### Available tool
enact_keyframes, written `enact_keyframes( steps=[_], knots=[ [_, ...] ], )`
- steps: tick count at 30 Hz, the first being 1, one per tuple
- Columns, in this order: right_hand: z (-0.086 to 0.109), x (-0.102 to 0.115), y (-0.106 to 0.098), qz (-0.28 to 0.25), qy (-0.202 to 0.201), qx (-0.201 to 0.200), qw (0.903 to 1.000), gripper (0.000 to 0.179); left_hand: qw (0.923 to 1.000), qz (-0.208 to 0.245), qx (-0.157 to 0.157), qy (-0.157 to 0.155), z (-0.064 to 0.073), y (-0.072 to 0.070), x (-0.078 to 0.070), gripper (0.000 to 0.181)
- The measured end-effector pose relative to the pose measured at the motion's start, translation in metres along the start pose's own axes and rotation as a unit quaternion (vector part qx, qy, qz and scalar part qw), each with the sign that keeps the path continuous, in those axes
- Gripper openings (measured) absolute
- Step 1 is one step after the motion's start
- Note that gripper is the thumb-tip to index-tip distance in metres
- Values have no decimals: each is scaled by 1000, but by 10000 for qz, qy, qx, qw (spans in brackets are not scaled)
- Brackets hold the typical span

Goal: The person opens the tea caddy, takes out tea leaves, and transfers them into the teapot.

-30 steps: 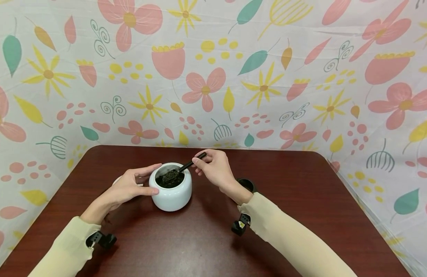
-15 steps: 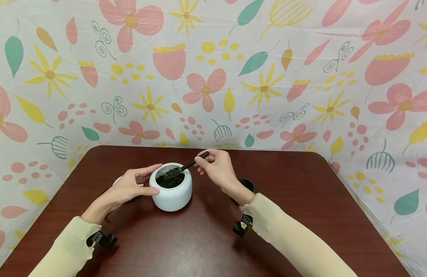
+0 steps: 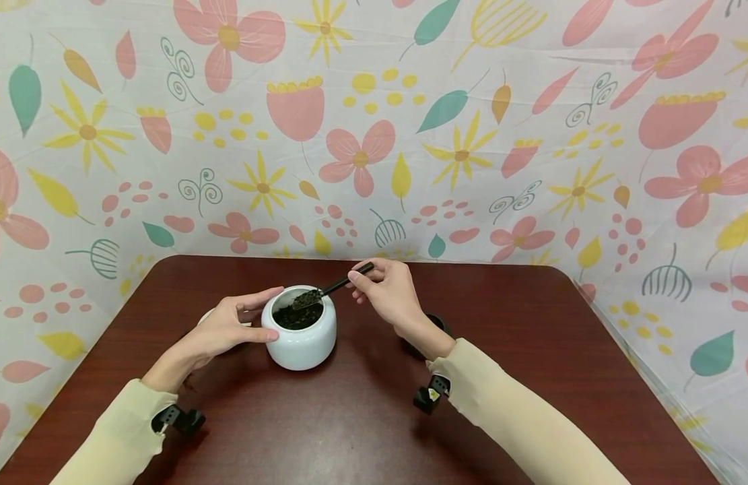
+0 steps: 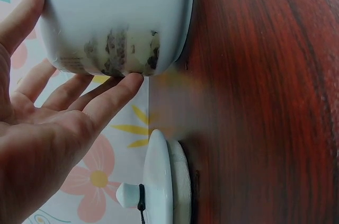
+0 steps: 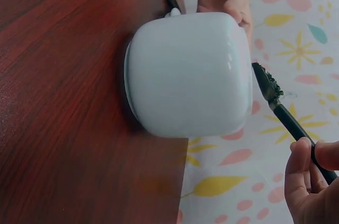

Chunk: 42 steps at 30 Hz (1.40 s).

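A white ceramic jar (image 3: pixel 301 347) stands on the table, holding dark, dry loose leaves that look like tea (image 3: pixel 296 320). My left hand (image 3: pixel 219 327) steadies it from the left, thumb on the near side and fingers round the far side. In the left wrist view, those fingers (image 4: pixel 114 97) touch the jar's printed wall. My right hand (image 3: pixel 388 293) pinches the black handle of a small scoop (image 3: pixel 348 277) between thumb and fingers. The scoop's bowl, heaped with dark leaves (image 5: pixel 273 82), is just above the jar's mouth in the right wrist view.
A white lid (image 4: pixel 159 176) with a knob and dark cord lies left of the jar, mostly behind my left hand in the head view. Behind my right wrist is a dark cup (image 3: pixel 437 323), partly hidden. A flower-print cloth (image 3: pixel 374 135) hangs along the table's far edge.
My right hand has moved slightly up and to the right, raising the leaf-laden scoop from the leaves towards the jar's rim. The left hand and jar have stayed put.
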State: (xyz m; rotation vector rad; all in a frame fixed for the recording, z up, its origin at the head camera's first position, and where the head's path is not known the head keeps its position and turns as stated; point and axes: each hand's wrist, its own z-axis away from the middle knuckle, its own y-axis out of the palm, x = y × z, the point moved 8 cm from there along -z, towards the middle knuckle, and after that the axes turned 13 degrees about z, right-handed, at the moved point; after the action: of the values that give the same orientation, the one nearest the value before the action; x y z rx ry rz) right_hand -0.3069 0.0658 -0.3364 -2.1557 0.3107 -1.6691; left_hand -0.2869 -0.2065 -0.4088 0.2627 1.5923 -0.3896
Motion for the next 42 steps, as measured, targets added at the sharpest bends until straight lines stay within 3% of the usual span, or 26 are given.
enact_keyframes(
  steps=[18,42],
  knots=[
    [11,-5,-46,223,-18,-310,9993,17,10000,5,20,32,0,1,-1,85],
    [47,-71,-124,531,678,-679,9940,29,10000,-62,-48,-13,0,0,0,81]
  ],
)
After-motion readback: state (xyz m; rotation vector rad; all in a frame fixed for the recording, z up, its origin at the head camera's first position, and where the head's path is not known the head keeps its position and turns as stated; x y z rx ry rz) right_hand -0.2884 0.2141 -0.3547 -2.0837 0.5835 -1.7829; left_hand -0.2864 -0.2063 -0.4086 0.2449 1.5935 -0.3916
